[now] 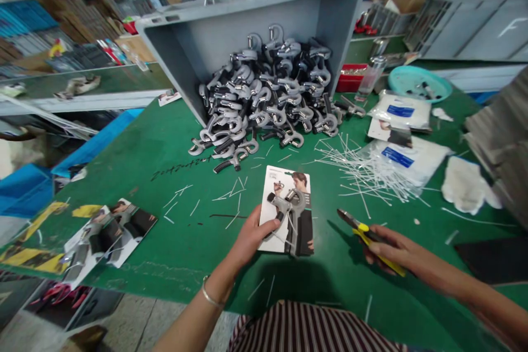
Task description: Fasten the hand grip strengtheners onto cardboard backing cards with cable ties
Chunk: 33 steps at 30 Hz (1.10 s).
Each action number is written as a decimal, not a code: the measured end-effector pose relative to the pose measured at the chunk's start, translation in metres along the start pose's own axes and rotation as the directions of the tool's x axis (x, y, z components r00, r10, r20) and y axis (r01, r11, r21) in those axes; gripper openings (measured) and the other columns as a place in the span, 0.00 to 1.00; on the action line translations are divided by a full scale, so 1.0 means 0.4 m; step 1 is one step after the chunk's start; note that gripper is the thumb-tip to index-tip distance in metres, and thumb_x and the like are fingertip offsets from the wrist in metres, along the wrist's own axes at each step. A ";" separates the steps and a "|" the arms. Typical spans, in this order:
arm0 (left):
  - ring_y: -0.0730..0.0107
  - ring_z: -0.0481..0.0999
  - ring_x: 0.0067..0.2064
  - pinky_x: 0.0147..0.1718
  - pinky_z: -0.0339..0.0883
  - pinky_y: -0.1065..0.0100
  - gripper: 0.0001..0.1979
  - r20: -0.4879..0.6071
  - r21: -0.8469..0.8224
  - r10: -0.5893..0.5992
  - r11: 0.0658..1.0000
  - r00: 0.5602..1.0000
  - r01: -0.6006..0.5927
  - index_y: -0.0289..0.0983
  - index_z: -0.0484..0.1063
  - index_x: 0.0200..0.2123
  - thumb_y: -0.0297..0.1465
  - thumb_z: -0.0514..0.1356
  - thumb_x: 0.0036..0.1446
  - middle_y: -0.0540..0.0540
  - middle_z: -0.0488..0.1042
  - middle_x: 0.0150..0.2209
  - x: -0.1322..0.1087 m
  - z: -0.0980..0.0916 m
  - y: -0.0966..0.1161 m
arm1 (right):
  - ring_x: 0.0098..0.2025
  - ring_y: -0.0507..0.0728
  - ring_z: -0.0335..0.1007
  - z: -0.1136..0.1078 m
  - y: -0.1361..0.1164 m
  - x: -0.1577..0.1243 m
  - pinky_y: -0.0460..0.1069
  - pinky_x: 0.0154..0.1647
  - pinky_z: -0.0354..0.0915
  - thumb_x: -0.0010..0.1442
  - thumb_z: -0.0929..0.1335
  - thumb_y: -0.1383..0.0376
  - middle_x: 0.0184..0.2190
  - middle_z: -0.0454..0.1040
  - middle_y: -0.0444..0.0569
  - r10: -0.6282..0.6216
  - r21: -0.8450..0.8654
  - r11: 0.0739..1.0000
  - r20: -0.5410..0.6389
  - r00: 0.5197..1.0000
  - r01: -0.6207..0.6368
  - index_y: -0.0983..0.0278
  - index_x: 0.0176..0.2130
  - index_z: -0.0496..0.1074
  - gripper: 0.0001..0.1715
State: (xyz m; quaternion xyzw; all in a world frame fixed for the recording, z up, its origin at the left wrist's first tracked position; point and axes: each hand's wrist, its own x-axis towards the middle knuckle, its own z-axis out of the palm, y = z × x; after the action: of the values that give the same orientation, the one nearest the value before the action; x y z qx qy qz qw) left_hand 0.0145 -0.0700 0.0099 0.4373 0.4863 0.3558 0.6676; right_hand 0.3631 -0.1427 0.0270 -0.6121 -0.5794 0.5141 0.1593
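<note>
Pinches a carded grip trainer (pixel 289 210) at lower centre with the left hand (pixel 252 236); clamps yellow-handled cutters (pixel 362 227) at lower right with the right hand (pixel 390 253).

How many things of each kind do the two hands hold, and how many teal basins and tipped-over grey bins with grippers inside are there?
White printed card with a grey hand gripper, in the left hand: 1
Yellow-handled cutting pliers, in the right hand: 1
Grey plastic bin, tipped on its side: 1
Round teal plastic basin: 1
Total: 4
</note>
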 end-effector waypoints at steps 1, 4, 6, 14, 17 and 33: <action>0.64 0.77 0.39 0.37 0.69 0.68 0.25 0.016 0.057 0.011 0.998 1.000 -0.012 0.37 0.68 0.54 0.36 0.64 0.54 0.45 0.78 0.43 -0.009 -0.001 0.004 | 0.33 0.56 0.72 0.016 -0.030 -0.005 0.49 0.31 0.68 0.64 0.63 0.49 0.35 0.76 0.51 0.015 0.129 0.991 0.145 0.989 -0.034 0.61 0.50 0.70 0.23; 0.61 0.76 0.42 0.39 0.68 0.67 0.25 0.087 0.233 0.049 0.970 0.995 -0.069 0.38 0.67 0.55 0.37 0.64 0.54 0.45 0.77 0.46 -0.030 0.004 0.023 | 0.36 0.55 0.71 0.038 -0.111 0.002 0.48 0.34 0.67 0.63 0.66 0.52 0.40 0.76 0.51 -0.062 0.288 0.955 0.436 0.898 -0.074 0.61 0.50 0.69 0.21; 0.62 0.75 0.41 0.39 0.67 0.67 0.23 0.131 0.341 0.061 0.934 0.990 -0.103 0.38 0.68 0.53 0.36 0.63 0.55 0.46 0.76 0.44 -0.038 0.010 0.039 | 0.39 0.56 0.72 0.033 -0.145 0.020 0.48 0.36 0.67 0.63 0.67 0.52 0.42 0.76 0.52 -0.090 0.281 0.956 0.543 0.835 -0.080 0.63 0.50 0.69 0.22; 0.63 0.71 0.40 0.39 0.63 0.67 0.19 0.212 0.560 0.080 0.807 0.974 -0.188 0.37 0.69 0.50 0.36 0.62 0.56 0.48 0.73 0.41 -0.045 0.017 0.069 | 0.44 0.59 0.74 0.014 -0.188 0.080 0.51 0.38 0.72 0.62 0.69 0.55 0.43 0.74 0.54 -0.023 0.256 0.941 0.700 0.714 -0.221 0.66 0.55 0.64 0.27; 0.64 0.71 0.39 0.38 0.63 0.68 0.18 0.234 0.575 0.058 0.797 0.970 -0.186 0.37 0.70 0.49 0.36 0.62 0.56 0.48 0.73 0.41 -0.040 0.017 0.073 | 0.37 0.56 0.75 0.014 -0.197 0.094 0.48 0.32 0.73 0.60 0.70 0.57 0.40 0.74 0.51 0.045 0.220 0.929 0.732 0.680 -0.298 0.65 0.52 0.64 0.25; 0.67 0.69 0.36 0.35 0.61 0.71 0.14 0.228 0.530 0.021 0.836 0.973 -0.142 0.37 0.72 0.42 0.35 0.64 0.53 0.51 0.71 0.35 -0.004 0.000 0.063 | 0.19 0.48 0.66 0.032 -0.209 0.151 0.41 0.16 0.62 0.59 0.68 0.56 0.26 0.71 0.43 0.144 0.080 0.953 0.728 0.670 -0.292 0.66 0.42 0.67 0.18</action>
State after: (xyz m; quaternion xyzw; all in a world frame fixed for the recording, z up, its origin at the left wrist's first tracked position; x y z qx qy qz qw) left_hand 0.0130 -0.0623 0.0339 0.6643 0.4737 0.1827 0.5485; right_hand 0.2950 -0.0721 0.0609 -0.4111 -0.4657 0.7792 -0.0836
